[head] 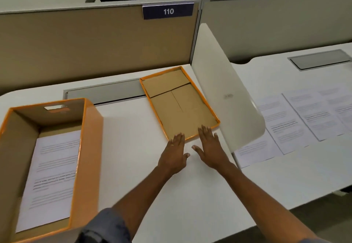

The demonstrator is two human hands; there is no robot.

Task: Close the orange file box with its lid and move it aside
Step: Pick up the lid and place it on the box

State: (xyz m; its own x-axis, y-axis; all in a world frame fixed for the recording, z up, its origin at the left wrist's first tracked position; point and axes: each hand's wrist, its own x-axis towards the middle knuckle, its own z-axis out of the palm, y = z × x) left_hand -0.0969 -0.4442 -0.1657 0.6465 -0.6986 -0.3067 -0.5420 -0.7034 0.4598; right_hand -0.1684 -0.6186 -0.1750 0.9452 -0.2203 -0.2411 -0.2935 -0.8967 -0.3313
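Note:
The orange file box [89,147] stands uncovered at the left of the white desk, with a printed sheet [51,176] lying flat inside it. Its lid [177,107] lies upside down at the back right of the desk, brown inside with an orange rim. My left hand [174,154] and my right hand [211,147] are stretched out flat, fingers apart, at the lid's near edge. The fingertips of both reach over that rim. Neither hand holds anything.
A white curved divider [224,94] rises just right of the lid. Beyond it, several printed sheets [297,118] lie on the neighbouring desk. A tan partition [95,46] with a "110" sign [168,11] closes the back. A grey cable flap [106,92] sits behind the box.

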